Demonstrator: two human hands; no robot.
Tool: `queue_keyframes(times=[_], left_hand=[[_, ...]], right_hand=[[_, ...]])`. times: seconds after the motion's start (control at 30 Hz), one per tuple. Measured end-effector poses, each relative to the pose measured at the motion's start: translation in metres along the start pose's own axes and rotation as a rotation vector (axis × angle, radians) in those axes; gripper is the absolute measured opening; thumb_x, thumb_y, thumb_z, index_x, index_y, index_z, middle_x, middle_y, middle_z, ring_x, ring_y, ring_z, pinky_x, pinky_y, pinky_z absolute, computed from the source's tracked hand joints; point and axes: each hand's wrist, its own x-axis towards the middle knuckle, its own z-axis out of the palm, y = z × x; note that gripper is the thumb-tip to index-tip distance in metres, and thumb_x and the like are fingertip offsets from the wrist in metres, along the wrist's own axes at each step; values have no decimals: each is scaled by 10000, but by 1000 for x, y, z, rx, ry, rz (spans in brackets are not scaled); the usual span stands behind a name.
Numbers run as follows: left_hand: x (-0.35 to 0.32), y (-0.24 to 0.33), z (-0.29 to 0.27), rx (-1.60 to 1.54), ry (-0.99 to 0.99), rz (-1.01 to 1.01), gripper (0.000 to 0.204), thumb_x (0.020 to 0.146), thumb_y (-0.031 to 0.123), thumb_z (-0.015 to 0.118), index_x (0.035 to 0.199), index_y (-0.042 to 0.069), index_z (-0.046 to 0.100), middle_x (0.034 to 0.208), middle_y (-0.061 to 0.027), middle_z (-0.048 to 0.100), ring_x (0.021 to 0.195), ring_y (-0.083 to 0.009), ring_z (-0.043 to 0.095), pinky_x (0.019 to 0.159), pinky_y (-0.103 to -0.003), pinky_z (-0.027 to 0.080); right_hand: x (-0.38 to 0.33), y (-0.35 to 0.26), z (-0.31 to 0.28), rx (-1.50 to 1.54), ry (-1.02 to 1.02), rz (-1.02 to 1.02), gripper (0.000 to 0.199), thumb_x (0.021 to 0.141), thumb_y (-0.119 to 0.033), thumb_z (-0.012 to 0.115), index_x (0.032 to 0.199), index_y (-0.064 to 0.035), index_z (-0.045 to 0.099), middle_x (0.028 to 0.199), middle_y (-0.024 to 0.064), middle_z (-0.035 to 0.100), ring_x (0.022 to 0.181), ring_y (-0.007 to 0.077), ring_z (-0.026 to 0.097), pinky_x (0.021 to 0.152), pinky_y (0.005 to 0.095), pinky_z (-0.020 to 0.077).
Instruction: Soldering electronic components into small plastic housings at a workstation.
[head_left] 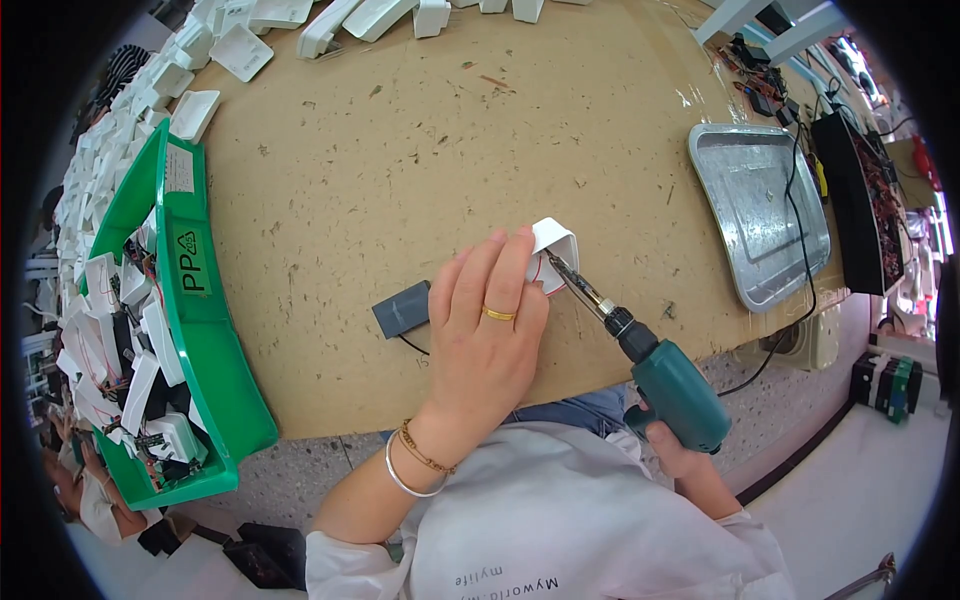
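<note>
My left hand (pixel 487 310) is closed on a small white plastic housing (pixel 556 240), holding it down near the table's front edge. Thin red wire shows inside the housing's open end. My right hand (pixel 675 450) grips the handle of a teal pistol-shaped soldering gun (pixel 680 390). Its metal tip slants up and left into the housing's opening; whether it touches anything inside cannot be made out. Just left of my left hand lies a dark grey box (pixel 403 310) with a black cable, partly hidden by the fingers.
A green bin (pixel 222 370) full of white housings and wired parts stands at the left. White housings (pixel 242 52) are heaped along the far left edge. On the right are a metal tray (pixel 765 215), crossed by a black cord (pixel 800 210), and a black box (pixel 858 205) of small parts.
</note>
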Motion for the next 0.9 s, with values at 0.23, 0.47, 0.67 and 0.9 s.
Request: queue_keyframes(times=[0.23, 0.47, 0.67, 0.9], left_hand=[[2, 1, -2, -7, -25, 2, 112, 739, 79, 608, 802, 34, 526, 1267, -133, 496, 1160, -288, 485, 959, -438, 387], [2, 2, -3, -12, -9, -12, 184, 703, 23, 643, 787, 48, 482, 1245, -106, 510, 1138, -275, 508, 939, -418, 381], [3, 1, -4, -30, -15, 0, 182, 708, 31, 643, 785, 45, 478, 1238, -113, 508, 1132, -280, 508, 933, -420, 383], [2, 1, -2, -26, -10, -3, 173, 716, 23, 637, 784, 46, 480, 1251, -111, 500, 1132, -284, 508, 931, -422, 385]], right_hand=[[5, -5, 0, 8, -1, 18, 380, 807, -323, 666, 925, 34, 618, 911, 167, 624, 878, 330, 596, 717, 379, 480], [7, -7, 0, -3, 1, 27, 369, 798, -322, 677, 923, 21, 621, 892, 155, 622, 880, 339, 595, 727, 385, 480], [5, -5, 1, 13, -7, 27, 343, 787, -287, 692, 930, 17, 623, 876, 145, 621, 889, 343, 596, 732, 391, 481], [6, -8, 2, 3, 0, 58, 334, 783, -268, 693, 942, 17, 621, 876, 153, 625, 862, 351, 602, 729, 398, 488]])
